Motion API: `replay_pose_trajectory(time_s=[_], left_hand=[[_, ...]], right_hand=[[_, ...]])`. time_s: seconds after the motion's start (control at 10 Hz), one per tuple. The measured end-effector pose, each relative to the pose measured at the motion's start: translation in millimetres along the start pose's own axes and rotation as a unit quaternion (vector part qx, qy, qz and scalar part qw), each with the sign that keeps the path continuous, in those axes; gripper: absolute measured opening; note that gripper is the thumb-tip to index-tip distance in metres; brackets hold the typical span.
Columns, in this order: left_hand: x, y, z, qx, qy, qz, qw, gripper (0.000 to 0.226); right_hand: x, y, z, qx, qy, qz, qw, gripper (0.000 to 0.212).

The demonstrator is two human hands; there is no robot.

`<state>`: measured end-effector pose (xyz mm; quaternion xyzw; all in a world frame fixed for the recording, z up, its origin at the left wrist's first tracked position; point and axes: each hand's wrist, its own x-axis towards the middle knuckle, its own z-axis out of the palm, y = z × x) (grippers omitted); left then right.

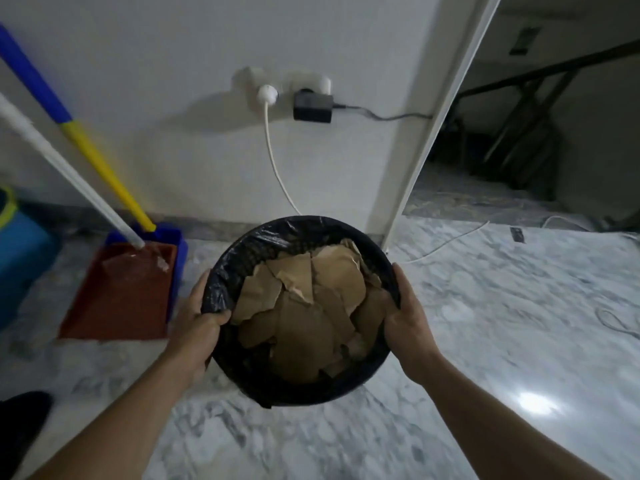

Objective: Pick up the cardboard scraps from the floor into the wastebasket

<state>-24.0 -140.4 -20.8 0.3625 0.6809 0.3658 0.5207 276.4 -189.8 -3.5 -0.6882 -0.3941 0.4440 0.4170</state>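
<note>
Both hands, left hand [199, 320] and right hand [407, 317], fingers clamped on the rim of the bag-lined wastebasket [270, 386] heaped with cardboard scraps [304, 306]; tilting could spill the top pieces onto the marble floor [485, 323].

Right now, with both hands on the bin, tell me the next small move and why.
Probably lower the bin onto the floor beside the dustpan. The left hand and right hand grip its rim, cardboard scraps fill it, and none shows on the visible floor.
</note>
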Motion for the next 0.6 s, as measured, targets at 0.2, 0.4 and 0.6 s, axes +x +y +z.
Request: replay_pose_trajectory(time_s=[0.2, 0.4, 0.6], left_hand=[[77.4, -64.2, 57.3, 0.011, 0.013, 0.009, 1.0, 0.078], [119.7, -67.6, 76.4, 0.037, 0.004, 0.075, 0.996, 0.073], [130.4, -38.2, 74.2, 0.066, -0.016, 0.083, 0.994, 0.07]], right_hand=[[77.7, 77.5, 20.6, -0.018, 0.025, -0.006, 0.999, 0.054], [125.5, 100.3, 24.8, -0.026, 0.035, -0.002, 0.999, 0.054], [138.2, 91.3, 25.1, -0.068, -0.015, 0.004, 0.998, 0.06]])
